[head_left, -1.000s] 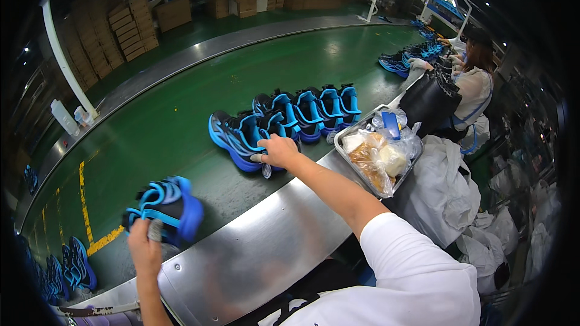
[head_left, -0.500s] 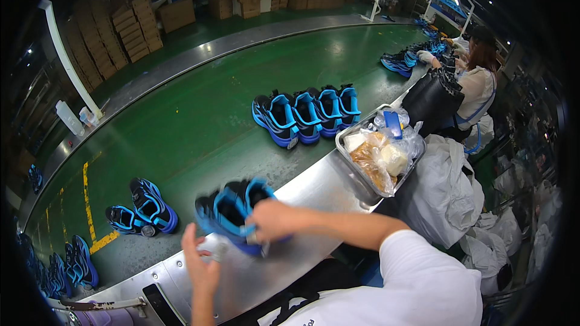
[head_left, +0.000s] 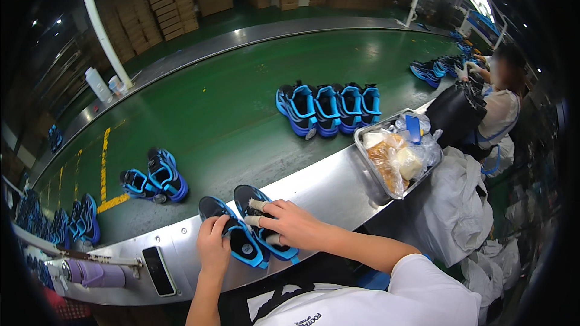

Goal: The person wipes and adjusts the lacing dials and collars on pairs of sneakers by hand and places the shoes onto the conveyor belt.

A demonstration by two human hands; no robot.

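A pair of black and blue sneakers sits side by side on the metal ledge in front of me, toes pointing away. My left hand grips the side of the left sneaker, its fingers at the collar opening. Over the right sneaker lies my right hand, with pale wraps on several fingertips, and its fingers hold the shoe around the tongue and opening. A round label shows on the left sneaker's insole. The right hand hides much of the right sneaker's middle.
A row of sneakers stands on the green conveyor belt, with another pair to the left. A metal tray of bagged items sits at right. A phone and purple bottle are near left. A co-worker is far right.
The sneaker pair has come nearer and now rests on the ledge, toes away. My left hand, free before, has taken hold of the left sneaker. The view has shifted.
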